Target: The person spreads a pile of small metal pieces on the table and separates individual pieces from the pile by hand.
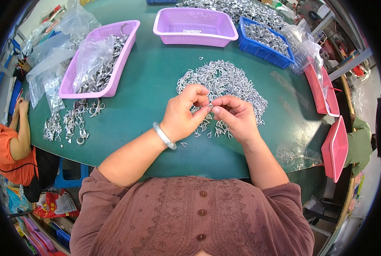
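Observation:
My left hand (183,109) and my right hand (237,116) meet fingertip to fingertip over the front of a pile of small silver teardrop-shaped metal loops (224,77). Between the pinched thumbs and forefingers is a small silver metal piece (210,105), mostly covered by the fingers. It looks like one of the loops, though its exact shape is hidden. Both hands grip it. A few single loops (184,144) lie loose on the green table (156,85) near my left wrist, which wears a pale bangle (164,135).
A purple basket (191,41) stands at the back, beside a blue bin (265,59) of silver parts. Another purple basket (113,87) at left holds metal pieces and plastic bags. Red trays (335,149) line the right edge. People sit at left (11,145) and right (361,143).

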Available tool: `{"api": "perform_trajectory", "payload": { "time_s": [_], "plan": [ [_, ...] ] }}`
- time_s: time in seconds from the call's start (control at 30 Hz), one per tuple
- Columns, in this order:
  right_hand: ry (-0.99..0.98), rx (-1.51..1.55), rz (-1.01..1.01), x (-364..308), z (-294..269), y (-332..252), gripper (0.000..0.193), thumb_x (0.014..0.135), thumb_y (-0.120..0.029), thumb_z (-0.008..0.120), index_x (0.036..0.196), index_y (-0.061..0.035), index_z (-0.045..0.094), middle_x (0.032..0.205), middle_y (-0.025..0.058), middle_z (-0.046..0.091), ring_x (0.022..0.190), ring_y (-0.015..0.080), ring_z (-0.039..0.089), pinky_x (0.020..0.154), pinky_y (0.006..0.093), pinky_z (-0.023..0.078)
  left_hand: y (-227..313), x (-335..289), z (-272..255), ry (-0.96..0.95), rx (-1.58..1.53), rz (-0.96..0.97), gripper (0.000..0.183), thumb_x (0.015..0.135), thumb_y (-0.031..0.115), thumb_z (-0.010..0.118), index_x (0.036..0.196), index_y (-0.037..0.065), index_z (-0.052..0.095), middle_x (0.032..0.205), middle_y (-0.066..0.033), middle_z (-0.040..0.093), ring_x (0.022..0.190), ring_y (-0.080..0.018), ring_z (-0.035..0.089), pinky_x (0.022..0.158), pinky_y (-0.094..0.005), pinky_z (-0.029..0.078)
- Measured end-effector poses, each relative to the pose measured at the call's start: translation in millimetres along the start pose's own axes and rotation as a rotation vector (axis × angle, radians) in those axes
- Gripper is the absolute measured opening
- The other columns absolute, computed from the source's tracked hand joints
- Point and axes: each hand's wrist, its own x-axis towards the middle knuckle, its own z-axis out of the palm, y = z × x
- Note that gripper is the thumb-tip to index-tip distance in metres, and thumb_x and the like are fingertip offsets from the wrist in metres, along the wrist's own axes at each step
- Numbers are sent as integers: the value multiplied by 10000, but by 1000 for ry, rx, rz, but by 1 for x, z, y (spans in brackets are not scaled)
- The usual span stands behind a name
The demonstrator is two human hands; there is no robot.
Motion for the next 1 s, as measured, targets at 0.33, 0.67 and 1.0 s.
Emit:
{"api": "perform_trajectory", "payload": {
  "time_s": [0.33,0.67,1.0],
  "plan": [
    [-8,-141,3,2,-3,0,105,907,-39,655,1010,-17,663,895,-9,652,730,53,574,648,204,478,-3,2,-3,-136,-49,-89,394,791,13,745,1142,37,568,854,-64,675,804,-138,663,736,-279,532],
    [205,-742,-80,123,-123,-96,143,875,-182,678,933,-51,683,762,-3,640,610,96,579,580,247,483,-28,24,-43,33,107,-331,91,913,79,637,960,3,649,785,9,620,716,-55,543,674,-226,470],
    [569,-1438,-198,179,-191,-143,496,815,-234,596,1281,-66,612,696,161,664,608,235,636,641,390,513,-34,21,-39,-22,138,-381,93,872,86,660,928,12,662,790,-33,653,661,-89,573,615,-254,481]
  ]
}}
